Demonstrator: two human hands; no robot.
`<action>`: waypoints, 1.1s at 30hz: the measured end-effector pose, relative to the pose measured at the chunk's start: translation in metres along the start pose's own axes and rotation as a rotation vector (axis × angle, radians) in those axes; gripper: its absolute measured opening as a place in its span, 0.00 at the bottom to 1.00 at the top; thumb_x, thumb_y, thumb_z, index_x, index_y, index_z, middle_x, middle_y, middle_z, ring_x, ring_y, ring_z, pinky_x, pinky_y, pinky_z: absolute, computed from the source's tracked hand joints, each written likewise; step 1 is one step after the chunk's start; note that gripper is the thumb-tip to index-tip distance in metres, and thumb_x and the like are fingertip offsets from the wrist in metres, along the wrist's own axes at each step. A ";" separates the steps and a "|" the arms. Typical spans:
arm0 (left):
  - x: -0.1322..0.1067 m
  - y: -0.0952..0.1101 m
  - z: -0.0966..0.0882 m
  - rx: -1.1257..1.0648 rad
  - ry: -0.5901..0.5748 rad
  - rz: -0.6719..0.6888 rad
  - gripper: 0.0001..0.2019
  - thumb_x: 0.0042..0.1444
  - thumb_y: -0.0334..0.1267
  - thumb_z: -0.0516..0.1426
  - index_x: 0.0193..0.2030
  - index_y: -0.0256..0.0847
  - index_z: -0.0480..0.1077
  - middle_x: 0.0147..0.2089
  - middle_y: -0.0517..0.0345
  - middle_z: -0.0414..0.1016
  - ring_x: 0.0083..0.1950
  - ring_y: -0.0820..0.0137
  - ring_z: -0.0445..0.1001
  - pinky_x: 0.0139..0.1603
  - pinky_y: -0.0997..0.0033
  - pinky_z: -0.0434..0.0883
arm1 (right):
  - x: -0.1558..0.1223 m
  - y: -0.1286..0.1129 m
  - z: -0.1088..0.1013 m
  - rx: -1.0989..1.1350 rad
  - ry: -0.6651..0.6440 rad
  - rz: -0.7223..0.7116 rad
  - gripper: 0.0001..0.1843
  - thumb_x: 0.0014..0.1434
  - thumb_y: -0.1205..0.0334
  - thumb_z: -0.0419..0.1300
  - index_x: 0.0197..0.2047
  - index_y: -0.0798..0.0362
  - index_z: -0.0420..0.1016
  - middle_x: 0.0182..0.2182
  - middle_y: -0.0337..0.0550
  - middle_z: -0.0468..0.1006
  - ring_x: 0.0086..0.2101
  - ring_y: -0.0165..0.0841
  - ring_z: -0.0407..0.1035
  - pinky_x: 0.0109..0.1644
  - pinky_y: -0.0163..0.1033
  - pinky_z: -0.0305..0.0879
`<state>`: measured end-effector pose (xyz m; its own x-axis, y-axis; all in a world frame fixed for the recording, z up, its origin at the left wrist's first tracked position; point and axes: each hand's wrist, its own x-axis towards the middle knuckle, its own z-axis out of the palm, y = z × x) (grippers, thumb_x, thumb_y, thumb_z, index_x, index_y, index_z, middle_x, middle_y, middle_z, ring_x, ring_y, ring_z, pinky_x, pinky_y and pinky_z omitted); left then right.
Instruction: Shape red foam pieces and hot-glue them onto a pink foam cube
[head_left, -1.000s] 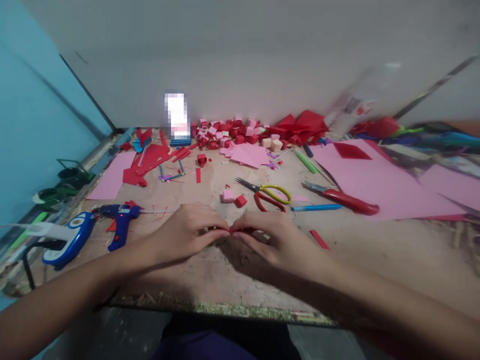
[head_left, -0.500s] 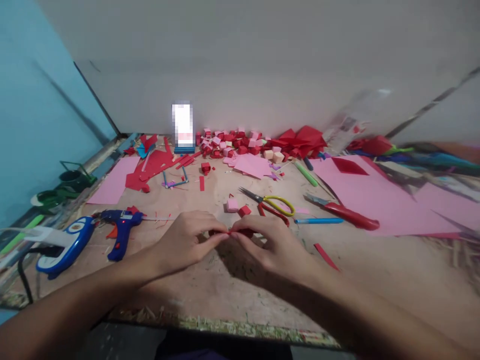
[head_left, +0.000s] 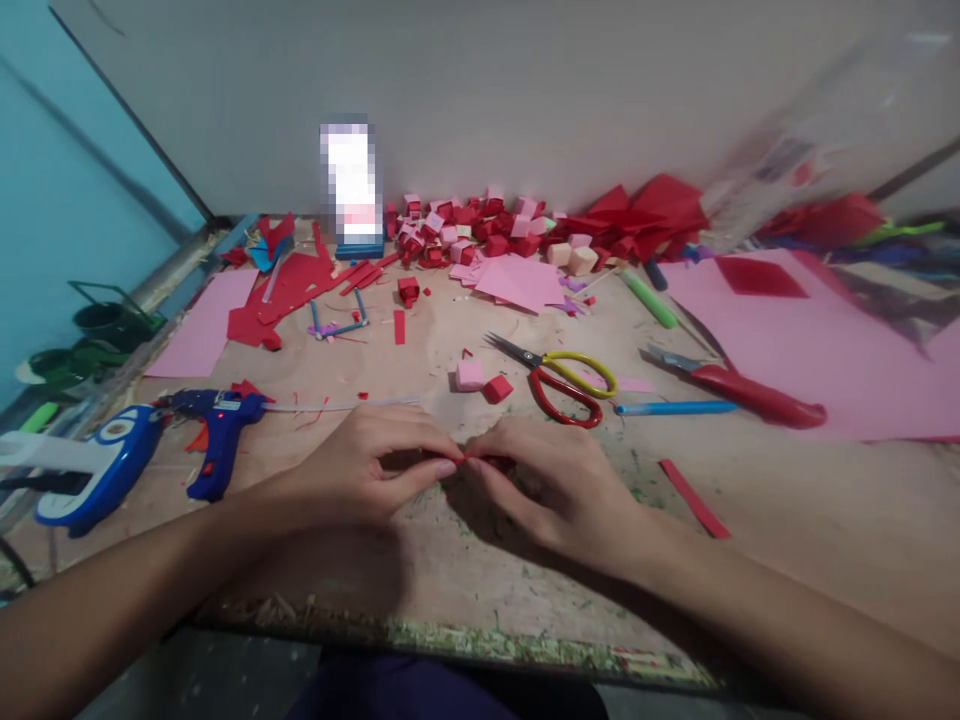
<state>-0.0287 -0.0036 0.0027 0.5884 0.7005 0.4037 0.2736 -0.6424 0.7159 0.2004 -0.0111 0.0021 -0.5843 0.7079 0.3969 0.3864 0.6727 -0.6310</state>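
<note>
In from the middle of the counter's point(head_left: 555, 610) front edge, the left hand point(head_left: 390, 465) and right hand point(head_left: 551, 480) meet, each grip pinching a small piece of red paper point(head_left: 463, 459). A red strip point(head_left: 694, 500) lies to their right, a glue gun point(head_left: 232, 425) toward the left edge. Beyond are a pink cube point(head_left: 470, 375), a red cube point(head_left: 498, 388) and scissors point(head_left: 530, 357). Paper cubes point(head_left: 495, 244) crowd the back edge.

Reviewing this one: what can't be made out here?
Head view:
Small red piece: shape mostly hidden by the left hand and right hand.
Upright white-lit phone: contents pixelated.
Clear plastic object, back right: printing blurred.
Large pink paper sheet: right end cut off by picture edge.
</note>
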 end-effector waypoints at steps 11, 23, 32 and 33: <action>-0.002 -0.002 -0.001 -0.029 -0.015 -0.008 0.04 0.64 0.30 0.62 0.42 0.37 0.80 0.37 0.55 0.84 0.37 0.71 0.78 0.41 0.73 0.74 | -0.001 0.002 0.001 -0.006 -0.001 -0.040 0.07 0.69 0.66 0.58 0.41 0.54 0.77 0.29 0.41 0.78 0.29 0.30 0.69 0.33 0.36 0.64; -0.002 0.000 -0.002 -0.032 -0.019 -0.155 0.04 0.62 0.33 0.64 0.43 0.38 0.81 0.38 0.56 0.84 0.38 0.71 0.81 0.40 0.74 0.75 | -0.001 -0.001 0.003 -0.003 0.030 -0.016 0.07 0.69 0.64 0.58 0.41 0.55 0.78 0.30 0.43 0.78 0.30 0.31 0.71 0.34 0.38 0.65; 0.002 0.003 0.001 -0.150 0.030 -0.297 0.05 0.60 0.28 0.62 0.41 0.37 0.80 0.39 0.56 0.85 0.40 0.70 0.82 0.43 0.76 0.78 | 0.002 -0.003 0.002 0.058 -0.019 0.173 0.10 0.70 0.63 0.58 0.43 0.54 0.81 0.33 0.45 0.81 0.34 0.33 0.73 0.39 0.39 0.68; 0.003 0.003 0.002 -0.169 0.034 -0.312 0.04 0.59 0.28 0.63 0.40 0.37 0.80 0.38 0.56 0.85 0.39 0.70 0.82 0.42 0.76 0.78 | 0.002 -0.004 0.002 0.078 -0.016 0.202 0.10 0.70 0.62 0.59 0.43 0.53 0.82 0.33 0.44 0.81 0.33 0.33 0.73 0.38 0.38 0.69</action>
<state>-0.0249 -0.0040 0.0047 0.4700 0.8666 0.1679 0.3049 -0.3378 0.8905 0.1962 -0.0124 0.0040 -0.5119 0.8229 0.2468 0.4409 0.4982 -0.7466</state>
